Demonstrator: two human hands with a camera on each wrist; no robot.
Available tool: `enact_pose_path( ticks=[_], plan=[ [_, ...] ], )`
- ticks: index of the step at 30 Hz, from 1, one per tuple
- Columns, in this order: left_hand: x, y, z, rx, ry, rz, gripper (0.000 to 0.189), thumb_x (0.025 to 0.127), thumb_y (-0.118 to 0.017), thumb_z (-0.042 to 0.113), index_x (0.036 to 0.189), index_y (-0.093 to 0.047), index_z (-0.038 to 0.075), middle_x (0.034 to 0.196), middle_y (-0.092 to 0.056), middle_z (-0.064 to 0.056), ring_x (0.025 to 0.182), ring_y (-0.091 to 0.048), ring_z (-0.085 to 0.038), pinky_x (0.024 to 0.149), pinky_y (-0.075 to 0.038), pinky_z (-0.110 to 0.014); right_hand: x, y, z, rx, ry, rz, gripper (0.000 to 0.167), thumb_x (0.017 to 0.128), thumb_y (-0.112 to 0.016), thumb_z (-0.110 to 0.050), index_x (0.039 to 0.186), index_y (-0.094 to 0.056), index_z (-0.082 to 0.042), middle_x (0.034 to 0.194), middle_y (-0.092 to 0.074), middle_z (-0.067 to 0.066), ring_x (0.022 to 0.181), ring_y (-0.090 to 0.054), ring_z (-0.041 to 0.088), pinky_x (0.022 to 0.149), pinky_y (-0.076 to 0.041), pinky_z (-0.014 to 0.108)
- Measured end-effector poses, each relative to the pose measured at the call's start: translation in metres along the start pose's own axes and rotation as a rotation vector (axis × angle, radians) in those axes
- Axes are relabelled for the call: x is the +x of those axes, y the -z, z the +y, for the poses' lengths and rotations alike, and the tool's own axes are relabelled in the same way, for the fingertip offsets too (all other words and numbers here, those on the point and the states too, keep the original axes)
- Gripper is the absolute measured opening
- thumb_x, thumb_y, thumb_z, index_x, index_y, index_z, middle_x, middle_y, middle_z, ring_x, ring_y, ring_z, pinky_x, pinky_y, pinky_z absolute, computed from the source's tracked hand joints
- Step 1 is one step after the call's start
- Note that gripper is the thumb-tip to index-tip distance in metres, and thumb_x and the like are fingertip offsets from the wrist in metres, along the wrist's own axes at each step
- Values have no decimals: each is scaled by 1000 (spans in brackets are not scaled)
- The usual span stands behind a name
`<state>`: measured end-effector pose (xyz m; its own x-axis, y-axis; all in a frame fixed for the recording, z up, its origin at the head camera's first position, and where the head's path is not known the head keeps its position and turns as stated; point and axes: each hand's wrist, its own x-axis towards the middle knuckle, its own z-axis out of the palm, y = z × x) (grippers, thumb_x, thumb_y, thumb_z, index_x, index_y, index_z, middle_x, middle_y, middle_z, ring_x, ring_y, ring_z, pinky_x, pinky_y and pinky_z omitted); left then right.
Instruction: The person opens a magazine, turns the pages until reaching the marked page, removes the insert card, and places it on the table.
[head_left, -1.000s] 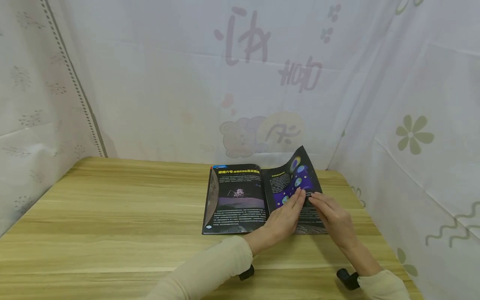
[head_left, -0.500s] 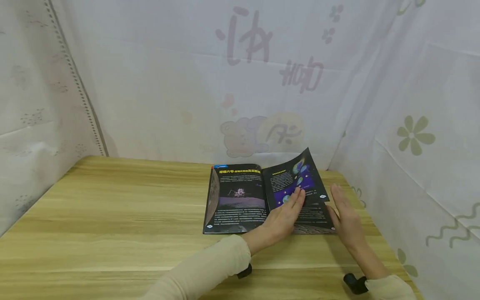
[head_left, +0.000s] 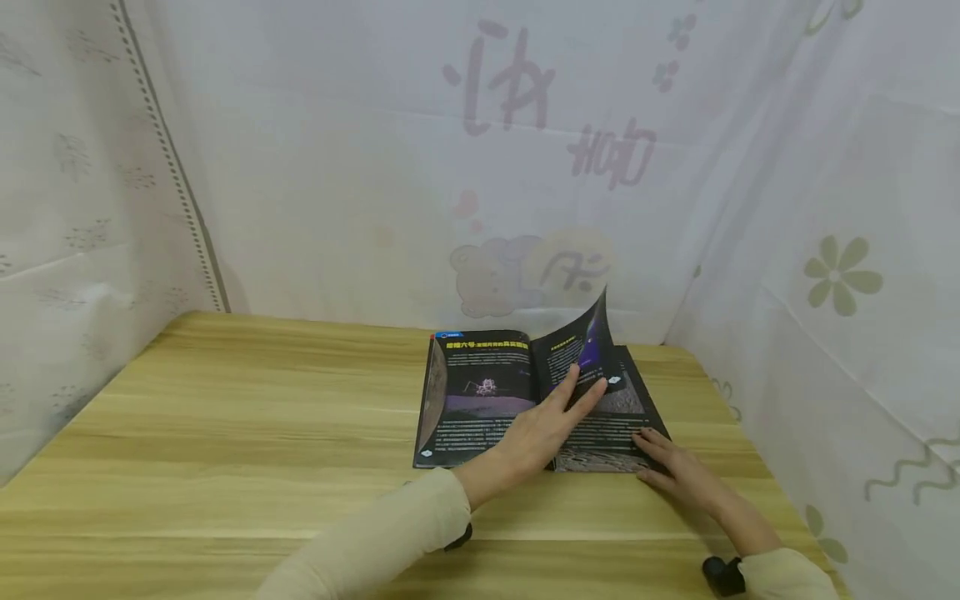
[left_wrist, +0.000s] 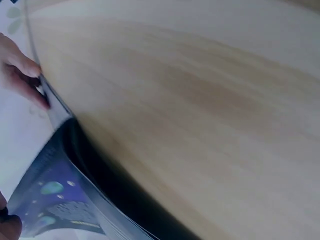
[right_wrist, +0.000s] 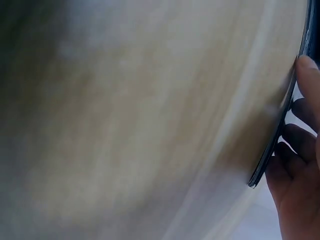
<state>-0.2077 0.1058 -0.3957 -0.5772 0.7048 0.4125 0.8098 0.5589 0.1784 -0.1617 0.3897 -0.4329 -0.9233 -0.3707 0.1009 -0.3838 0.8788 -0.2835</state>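
An open magazine with black, space-themed pages lies near the table's back edge. Its right-hand page is raised and curls upward; in the left wrist view planets show on that magazine page. My left hand pinches it near its lower part, with the fingertips partly cut off in the left wrist view. My right hand rests at the magazine's lower right corner, fingers on the sheet beneath and thumb at the near edge. The right wrist view shows the thumb touching that edge.
The wood-grain table extends to the left and in front of the magazine. White patterned cloth hangs behind and on both sides. A black wrist device shows at the right cuff.
My right hand let go of the raised page and came down to the magazine's lower right corner. My left hand shifted slightly left, its fingers spread, and the page curled further leftward.
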Motion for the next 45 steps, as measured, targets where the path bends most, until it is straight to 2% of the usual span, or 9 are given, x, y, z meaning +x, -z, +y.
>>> enact_pose_path(
  ticks=[8,12,16,21,24,27,30,38,45],
  plan=[
    [-12,3,-18,23,-9,21,94,87,-59,-7,151,-6,37,156,-1,-21,130,-44,-27,41,-30,-10,1,4,3,-9,-20,-26,52,89,-63,-22,132,-50,5,138,-41,32,119,-46,51,90,-44,58],
    [-16,3,-22,91,43,8,91,84,-63,-8,151,-16,33,155,-5,-26,129,-45,-28,44,-36,-12,1,4,3,-18,-23,-30,53,89,-64,-22,132,-50,5,139,-40,31,120,-46,49,90,-44,57],
    [-22,2,-27,174,110,23,78,84,-63,-8,148,-30,21,152,-15,-28,127,-47,-29,57,-53,-22,0,4,2,-8,-32,-52,55,90,-62,-26,133,-49,4,140,-39,31,121,-45,50,90,-44,57],
    [-26,-2,-35,351,189,15,57,86,-63,2,139,-46,14,140,-44,-21,112,-59,-26,69,-56,-28,0,3,3,-12,-35,-50,54,90,-63,-25,133,-49,4,139,-40,31,121,-45,50,91,-43,58],
    [-29,-5,-40,499,233,-48,40,88,-62,14,128,-59,19,116,-60,-10,99,-57,-22,77,-52,-28,0,2,3,-18,-26,-43,53,89,-63,-23,132,-50,5,139,-41,31,120,-46,50,91,-43,58],
    [-31,-5,-43,575,274,-171,25,92,-57,24,115,-66,23,94,-56,-4,88,-50,-20,78,-45,-32,0,2,3,-24,-17,-43,52,89,-64,-22,132,-50,5,138,-41,31,119,-47,50,90,-44,58],
    [-33,-4,-44,615,296,-291,22,94,-53,28,110,-68,23,90,-54,-3,83,-46,-19,79,-41,-34,0,2,2,-20,-14,-47,52,89,-64,-21,131,-50,6,138,-41,32,120,-46,49,90,-44,58],
    [-38,4,-47,781,196,-357,18,92,-57,25,82,-72,20,84,-57,1,80,-50,-16,80,-39,-32,1,2,1,-12,-10,-45,52,89,-63,-21,131,-51,6,138,-41,32,122,-44,49,91,-43,57],
    [-50,18,-47,867,72,-401,13,89,-62,33,91,-73,26,107,-59,1,101,-52,-18,95,-40,-34,1,3,2,-17,-2,-27,50,88,-64,-20,130,-52,5,137,-42,32,120,-45,49,90,-44,57]
  ],
)
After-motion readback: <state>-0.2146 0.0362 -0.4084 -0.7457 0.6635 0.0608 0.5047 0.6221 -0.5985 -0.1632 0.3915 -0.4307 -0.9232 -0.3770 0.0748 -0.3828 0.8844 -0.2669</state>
